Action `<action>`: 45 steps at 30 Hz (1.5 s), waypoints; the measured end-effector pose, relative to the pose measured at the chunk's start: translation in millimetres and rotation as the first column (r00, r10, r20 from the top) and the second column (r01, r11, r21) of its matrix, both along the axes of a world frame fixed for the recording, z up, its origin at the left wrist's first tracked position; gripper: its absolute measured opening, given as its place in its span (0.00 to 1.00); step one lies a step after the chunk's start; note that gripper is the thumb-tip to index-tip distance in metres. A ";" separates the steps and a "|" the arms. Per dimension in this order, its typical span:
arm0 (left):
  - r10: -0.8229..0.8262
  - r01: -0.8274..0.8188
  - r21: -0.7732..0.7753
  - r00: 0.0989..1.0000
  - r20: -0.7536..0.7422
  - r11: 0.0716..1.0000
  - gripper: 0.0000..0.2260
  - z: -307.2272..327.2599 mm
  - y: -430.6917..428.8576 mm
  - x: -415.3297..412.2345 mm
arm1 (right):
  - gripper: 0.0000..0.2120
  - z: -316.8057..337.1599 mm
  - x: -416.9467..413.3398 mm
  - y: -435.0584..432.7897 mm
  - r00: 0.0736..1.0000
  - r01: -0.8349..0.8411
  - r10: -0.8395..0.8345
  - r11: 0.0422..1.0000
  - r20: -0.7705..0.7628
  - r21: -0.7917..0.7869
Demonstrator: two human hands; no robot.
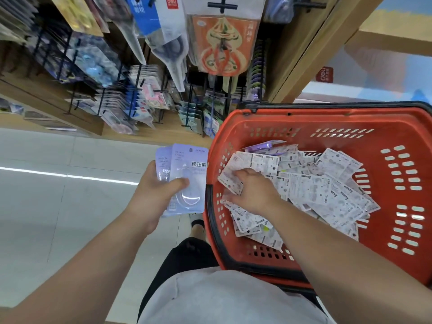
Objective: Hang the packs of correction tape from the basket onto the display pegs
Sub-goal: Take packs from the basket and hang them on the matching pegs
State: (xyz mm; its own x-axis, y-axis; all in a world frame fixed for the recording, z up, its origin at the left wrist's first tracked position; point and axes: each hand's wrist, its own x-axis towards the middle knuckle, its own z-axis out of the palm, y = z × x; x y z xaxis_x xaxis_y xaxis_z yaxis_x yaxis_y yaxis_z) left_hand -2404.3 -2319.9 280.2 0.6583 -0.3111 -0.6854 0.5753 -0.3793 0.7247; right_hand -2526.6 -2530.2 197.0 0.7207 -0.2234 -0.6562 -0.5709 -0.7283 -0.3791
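The red plastic basket [327, 113] has slotted walls and a black rim. Inside it lies a loose heap of correction tape packs [327, 188], flat cards mostly back-up, white with fine grey print; the word "Corryon" seems to show on several, though it is too small to be sure. At the heap's near left edge the right hand [254, 192] reaches in palm down. Its thumb lies over one white-backed pack [230, 183] and its blurred fingers curl under that card's edge, pinching it.

Just outside the basket's left wall the left hand [149, 190] grips two lavender packs [189, 164], fanned and face-up, with the thumb pressed across a clear, glossy blister. The front card reads "修正带".

Beyond the basket, up and to its left, black wire display pegs [131, 94] stick out from a wooden panel, crowded with hanging carded goods. Higher up hangs a scissors pack [170, 43] with a red "deli" mark. A red "deli" sign [324, 74] sits past the basket's far rim. Pale glossy floor tiles [70, 183] spread out left of the basket.
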 end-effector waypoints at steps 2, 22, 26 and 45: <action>0.001 -0.001 -0.009 1.000 -0.001 1.000 0.22 0.7 1.2 -3.3 | 0.28 -4.5 -2.5 -0.6 0.996 0.003 0.006 0.995 0.093 -0.096; -0.180 0.145 -0.245 0.976 -0.126 0.959 0.27 23.6 -79.3 -33.5 | 0.08 110.6 -6.4 -59.3 0.773 0.370 -0.532 0.820 0.344 0.437; -0.245 0.206 -0.296 0.964 -0.101 0.933 0.25 18.6 -77.4 -35.7 | 0.06 110.7 7.7 -41.8 0.772 0.310 -0.456 0.878 0.443 0.364; -0.155 0.155 -0.084 0.988 0.006 0.984 0.23 14.9 -13.5 4.2 | 0.20 -36.8 17.3 -15.9 0.932 -0.359 0.361 0.925 -0.005 -0.127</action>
State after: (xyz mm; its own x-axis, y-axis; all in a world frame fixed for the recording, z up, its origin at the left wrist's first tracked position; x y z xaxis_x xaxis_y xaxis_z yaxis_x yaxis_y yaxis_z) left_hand -2400.1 -2333.5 295.1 0.5975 -0.4656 -0.6529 0.5147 -0.4017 0.7574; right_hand -2509.3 -2546.1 160.1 0.7792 -0.0250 -0.6263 -0.2552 -0.9253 -0.2806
